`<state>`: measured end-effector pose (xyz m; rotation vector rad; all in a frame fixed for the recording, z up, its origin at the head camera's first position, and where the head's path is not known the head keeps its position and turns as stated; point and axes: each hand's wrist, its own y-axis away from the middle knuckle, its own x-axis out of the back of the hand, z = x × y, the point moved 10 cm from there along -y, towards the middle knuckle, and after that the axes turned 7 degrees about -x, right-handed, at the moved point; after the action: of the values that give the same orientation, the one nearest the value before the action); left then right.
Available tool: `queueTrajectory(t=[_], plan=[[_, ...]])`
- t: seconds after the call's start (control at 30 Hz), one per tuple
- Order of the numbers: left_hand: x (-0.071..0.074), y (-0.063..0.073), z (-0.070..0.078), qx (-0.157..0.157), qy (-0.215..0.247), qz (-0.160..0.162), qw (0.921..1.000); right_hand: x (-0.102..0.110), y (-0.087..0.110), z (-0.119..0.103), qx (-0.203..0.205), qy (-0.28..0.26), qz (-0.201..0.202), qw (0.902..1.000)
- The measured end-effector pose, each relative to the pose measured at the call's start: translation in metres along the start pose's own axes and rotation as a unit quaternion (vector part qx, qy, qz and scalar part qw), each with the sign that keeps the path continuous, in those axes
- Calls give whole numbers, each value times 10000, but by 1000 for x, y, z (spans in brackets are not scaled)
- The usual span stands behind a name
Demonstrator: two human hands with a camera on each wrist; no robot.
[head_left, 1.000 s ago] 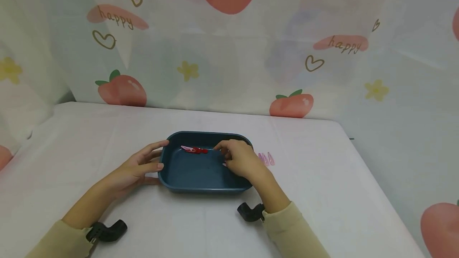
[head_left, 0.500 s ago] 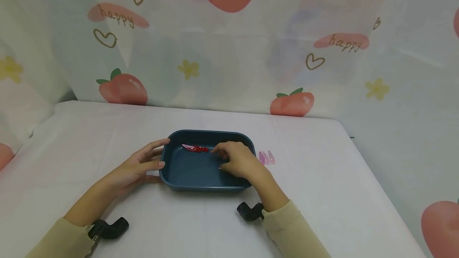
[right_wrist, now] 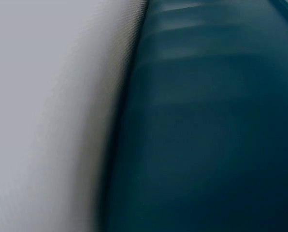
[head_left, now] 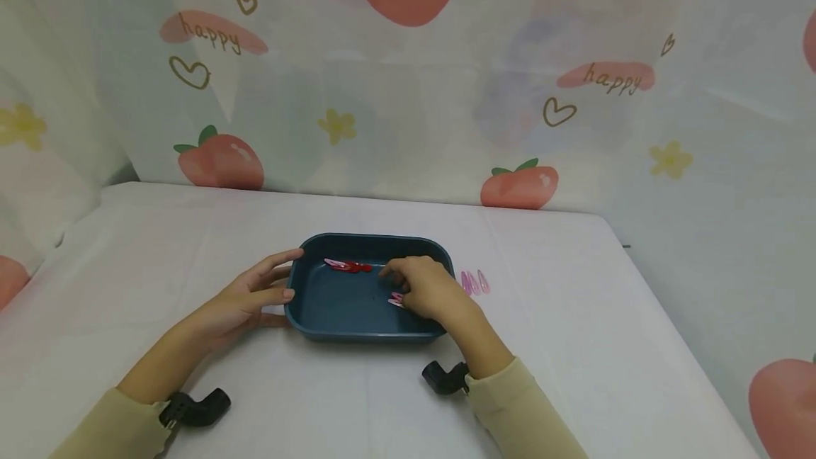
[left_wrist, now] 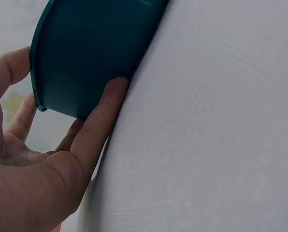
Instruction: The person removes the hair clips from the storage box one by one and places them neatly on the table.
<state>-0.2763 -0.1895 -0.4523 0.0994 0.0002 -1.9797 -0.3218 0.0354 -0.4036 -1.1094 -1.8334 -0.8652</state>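
A dark teal rectangular tray [head_left: 357, 314] stands on the white table. The left hand [head_left: 245, 299] touches its left side, thumb at the rim; in the left wrist view the fingers of this hand [left_wrist: 52, 154] reach along the tray's outer wall [left_wrist: 95, 48]. Inside the tray's right half is the right hand [head_left: 430, 289], bent over pink hair clips [head_left: 397, 299] that show at its thumb. I cannot tell whether it pinches them. Its index finger points left, apart from the clips. Red and pink hair clips [head_left: 347, 265] lie together near the tray's back wall.
Several pink hair clips [head_left: 474, 282] lie in a row on the tablecloth, right of the tray. A printed cloth backdrop [head_left: 408, 112] rises behind the table. In the right wrist view only the tray's wall [right_wrist: 202, 135] and blurred white cloth show.
Pink clips now show at the right thumb, where half a second ago they were hidden. The right hand has shifted only slightly. The left hand stays at the tray's left side.
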Motion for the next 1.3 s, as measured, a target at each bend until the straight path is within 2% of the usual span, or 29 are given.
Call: queueTrajectory(t=[0.43, 0.83, 1.17, 1.3], plan=[[1, -1, 0, 16, -64, 4, 10000, 2, -2, 1, 135, -414, -24, 9990], [0, -2, 2, -2, -44, -8, 10000, 13, -2, -3, 393, -793, 248, 9958], [0, 0, 0, 25, -59, 5, 10000, 24, -1, -3, 650, -1736, 58, 9827], [0, 1, 1, 2, -32, -13, 10000, 28, 0, -2, 774, -2188, -143, 9726]])
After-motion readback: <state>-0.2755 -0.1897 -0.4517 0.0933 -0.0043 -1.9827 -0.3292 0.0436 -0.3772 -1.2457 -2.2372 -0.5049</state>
